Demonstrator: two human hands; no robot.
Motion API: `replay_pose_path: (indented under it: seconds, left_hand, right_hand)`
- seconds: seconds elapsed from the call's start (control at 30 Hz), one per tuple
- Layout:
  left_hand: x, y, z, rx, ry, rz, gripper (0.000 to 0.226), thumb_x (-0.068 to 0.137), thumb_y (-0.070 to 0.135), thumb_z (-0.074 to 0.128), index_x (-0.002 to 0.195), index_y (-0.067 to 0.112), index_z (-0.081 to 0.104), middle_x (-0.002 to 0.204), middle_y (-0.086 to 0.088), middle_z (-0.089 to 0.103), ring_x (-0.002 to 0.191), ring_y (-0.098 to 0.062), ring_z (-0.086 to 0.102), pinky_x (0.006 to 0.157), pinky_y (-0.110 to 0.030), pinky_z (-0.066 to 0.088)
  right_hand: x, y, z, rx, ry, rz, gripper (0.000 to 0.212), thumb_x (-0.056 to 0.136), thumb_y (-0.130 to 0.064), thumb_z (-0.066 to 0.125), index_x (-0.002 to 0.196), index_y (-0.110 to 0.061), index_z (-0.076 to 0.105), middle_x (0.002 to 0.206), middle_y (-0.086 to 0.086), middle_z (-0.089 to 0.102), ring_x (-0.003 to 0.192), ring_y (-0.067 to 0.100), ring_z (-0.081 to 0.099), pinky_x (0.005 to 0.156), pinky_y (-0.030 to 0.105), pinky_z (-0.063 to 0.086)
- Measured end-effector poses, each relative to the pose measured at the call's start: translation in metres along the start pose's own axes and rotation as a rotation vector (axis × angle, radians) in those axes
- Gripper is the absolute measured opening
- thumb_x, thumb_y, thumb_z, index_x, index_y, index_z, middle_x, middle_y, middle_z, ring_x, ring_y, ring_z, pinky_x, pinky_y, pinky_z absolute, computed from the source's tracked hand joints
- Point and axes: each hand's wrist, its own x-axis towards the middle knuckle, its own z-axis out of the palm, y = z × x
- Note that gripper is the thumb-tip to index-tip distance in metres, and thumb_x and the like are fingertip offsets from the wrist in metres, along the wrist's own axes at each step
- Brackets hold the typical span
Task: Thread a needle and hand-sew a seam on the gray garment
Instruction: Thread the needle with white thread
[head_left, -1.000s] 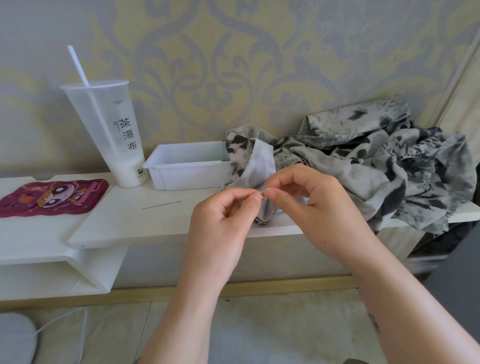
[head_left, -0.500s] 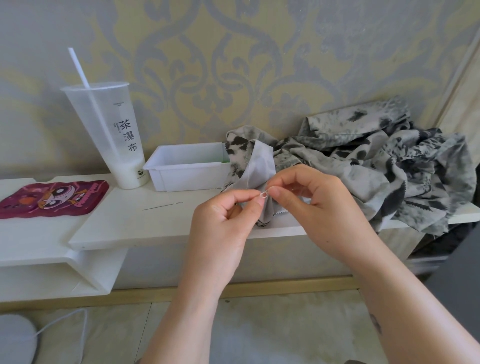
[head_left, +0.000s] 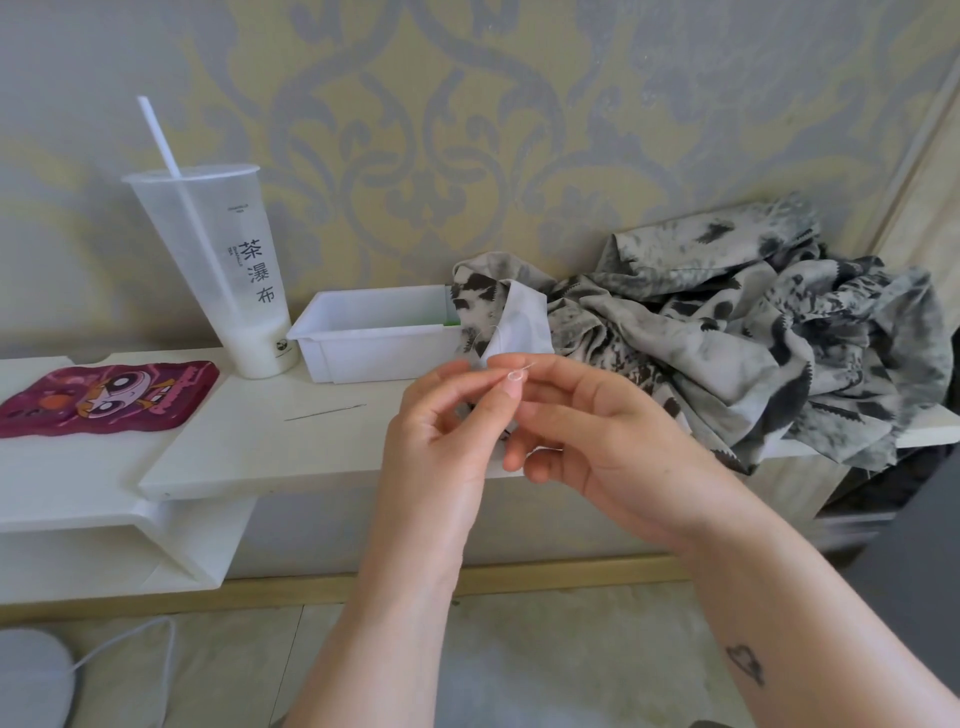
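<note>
Gray garment (head_left: 753, 332): a crumpled heap, gray with dark blotches, lying on the right end of the white shelf (head_left: 234, 447) against the wall. One pale fold at its left edge stands up just behind the fingertips.
Thread (head_left: 496, 332): a thin pale strand that curves from the pale fold down to the left fingertips. A short end pokes out past them.
Left hand (head_left: 441, 431): thumb and forefinger are pinched together on the thread and the other fingers are curled. It is raised in front of the shelf edge.
Right hand (head_left: 597, 431): the fingers are loosely stretched toward the left hand and grip nothing that shows. The forefinger lies by the thread end, and the thumb is hidden.
Needle (head_left: 324, 412): lies flat on the shelf, left of both hands and apart from them.
White box (head_left: 374, 358): open-topped, just left of the garment, whose edge meets its right end.
Cup (head_left: 218, 270): tall and translucent, with a straw, printed characters and a little white liquid at the bottom. It stands left of the box.
Purple pouch (head_left: 104, 397): has a cartoon print and lies flat at the far left.
</note>
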Motion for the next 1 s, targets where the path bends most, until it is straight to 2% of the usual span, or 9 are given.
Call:
replay_pose_path:
  seconds: [0.07,0.13,0.2,0.27,0.33,0.4,0.63,0.77,1.0]
  left_hand:
    - [-0.001,0.001,0.001,-0.073,-0.027,-0.026,0.013,0.074,0.034,0.073,0.085,0.029,0.076,0.116,0.002,0.065,0.093,-0.013,0.060,0.067,-0.019,0.043]
    - [-0.003,0.005,0.002,-0.169,-0.050,-0.060,0.019,0.068,0.036,0.069,0.080,0.024,0.076,0.092,0.000,0.066,0.072,-0.011,0.056,0.057,-0.016,0.043]
    - [-0.004,0.008,0.002,-0.208,-0.042,-0.103,0.021,0.061,0.039,0.069,0.075,0.025,0.075,0.077,0.005,0.064,0.066,-0.006,0.054,0.057,-0.015,0.040]
    - [-0.004,0.009,0.001,-0.209,-0.026,-0.152,0.020,0.057,0.037,0.080,0.075,0.029,0.075,0.075,0.014,0.065,0.068,-0.002,0.055,0.063,-0.023,0.038]
    - [-0.002,0.009,0.000,-0.213,0.006,-0.198,0.018,0.060,0.038,0.075,0.076,0.031,0.075,0.072,0.020,0.065,0.063,0.005,0.055,0.066,-0.028,0.034]
    - [-0.002,0.009,0.000,-0.225,0.030,-0.215,0.021,0.059,0.041,0.069,0.076,0.031,0.074,0.070,0.022,0.064,0.060,0.007,0.054,0.066,-0.029,0.033]
    - [-0.002,0.012,0.000,-0.239,0.034,-0.208,0.030,0.047,0.032,0.082,0.077,0.029,0.073,0.068,0.025,0.064,0.062,0.006,0.052,0.064,-0.026,0.032]
    - [-0.003,0.013,0.001,-0.252,0.060,-0.199,0.034,0.048,0.043,0.067,0.078,0.028,0.072,0.066,0.025,0.064,0.063,0.004,0.050,0.063,-0.027,0.031]
    - [-0.003,0.014,0.000,-0.228,0.056,-0.195,0.029,0.049,0.045,0.067,0.074,0.031,0.073,0.067,0.024,0.064,0.064,0.005,0.051,0.064,-0.028,0.031]
  right_hand:
    - [0.001,0.002,0.002,0.019,-0.031,-0.002,0.024,0.089,-0.002,0.055,0.112,-0.004,0.057,0.083,0.009,0.063,0.061,0.011,0.059,0.055,0.018,0.045]
    - [0.002,0.002,0.003,0.028,-0.005,0.016,0.024,0.085,-0.006,0.057,0.109,-0.002,0.057,0.075,0.006,0.063,0.059,0.011,0.059,0.055,0.018,0.046]
    - [0.002,0.002,0.003,0.017,0.034,0.029,0.026,0.076,-0.015,0.060,0.100,-0.004,0.060,0.066,0.003,0.062,0.056,0.011,0.057,0.055,0.019,0.047]
    - [0.003,0.003,0.003,-0.013,0.077,0.013,0.021,0.074,-0.020,0.061,0.090,-0.006,0.061,0.061,0.001,0.058,0.053,0.011,0.053,0.054,0.019,0.046]
    - [0.003,0.004,0.003,-0.045,0.120,-0.002,0.018,0.074,-0.023,0.062,0.082,-0.008,0.061,0.057,0.001,0.056,0.050,0.010,0.050,0.052,0.019,0.043]
    - [0.003,0.005,0.002,-0.090,0.142,-0.009,0.016,0.075,-0.023,0.063,0.080,-0.008,0.061,0.056,0.000,0.054,0.049,0.010,0.047,0.051,0.019,0.041]
    - [0.004,0.005,-0.003,-0.176,0.180,-0.026,0.009,0.084,-0.015,0.063,0.078,-0.010,0.061,0.054,-0.002,0.054,0.049,0.010,0.045,0.051,0.020,0.039]
    - [0.004,0.004,-0.006,-0.214,0.204,-0.042,0.011,0.088,-0.012,0.061,0.077,-0.010,0.062,0.053,-0.002,0.054,0.049,0.011,0.045,0.052,0.021,0.039]
    - [0.003,0.002,-0.007,-0.267,0.235,-0.051,0.016,0.089,-0.011,0.061,0.074,-0.015,0.063,0.051,-0.004,0.052,0.048,0.010,0.044,0.052,0.021,0.037]
